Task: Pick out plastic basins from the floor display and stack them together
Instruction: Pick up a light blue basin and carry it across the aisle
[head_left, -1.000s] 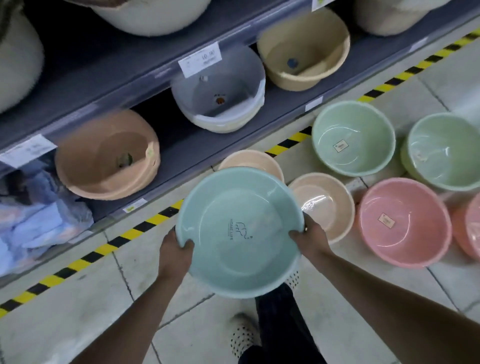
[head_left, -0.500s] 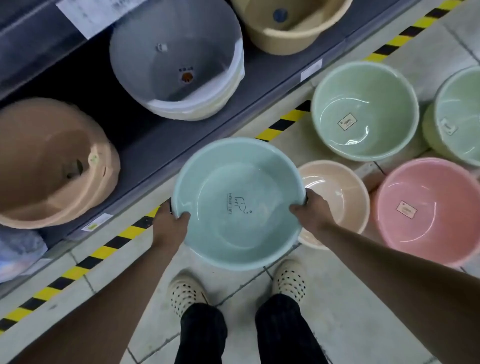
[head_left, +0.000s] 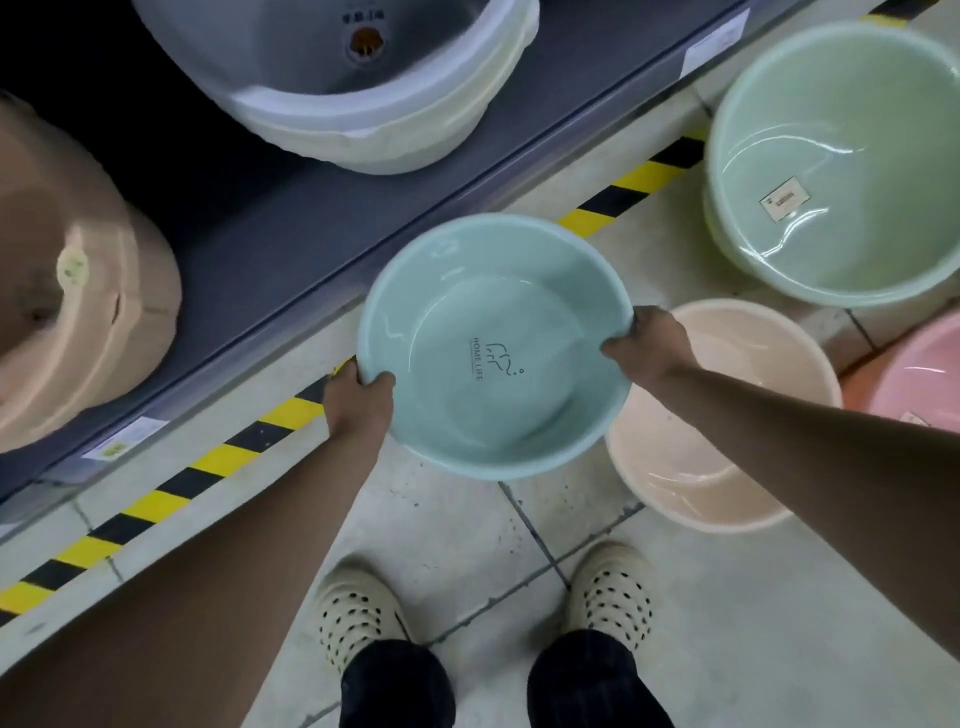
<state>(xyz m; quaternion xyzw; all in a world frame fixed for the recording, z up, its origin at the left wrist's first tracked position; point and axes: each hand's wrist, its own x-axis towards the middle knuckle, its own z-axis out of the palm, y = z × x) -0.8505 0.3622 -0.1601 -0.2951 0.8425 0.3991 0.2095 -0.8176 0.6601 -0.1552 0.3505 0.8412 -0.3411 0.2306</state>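
Over the last second the round pale blue plastic basin (head_left: 493, 348) had been carried forward and lower, and the view had closed in on it, so that it covered a small peach basin seen earlier beside the yellow-and-black striped floor tape (head_left: 156, 499). The blue basin hung level and mouth-up over the near edge of that tape, apparently clear of the floor. The person's left hand (head_left: 358, 400) gripped its rim on the side nearest them, thumb hooked inside. The right hand (head_left: 647, 345) gripped the opposite rim, fingers curled over the lip. On the person's side of the tape, to the right, a round cream plastic basin (head_left: 727, 467) sat on the tiles with the blue rim overlapping its edge. A larger pale green basin (head_left: 841, 171) sat beyond it, close to the tape. A pink basin (head_left: 924, 384) showed at the right edge. Across the tape stood a dark grey shelf (head_left: 291, 223) holding a grey tub (head_left: 332, 52) and a tan tub (head_left: 78, 312). The step seemed to be nesting the blue basin into another. To do it well, both hands would need to keep the rim level, centre it over the chosen basin and lower it straight, so the walls slid in without wedging crooked.
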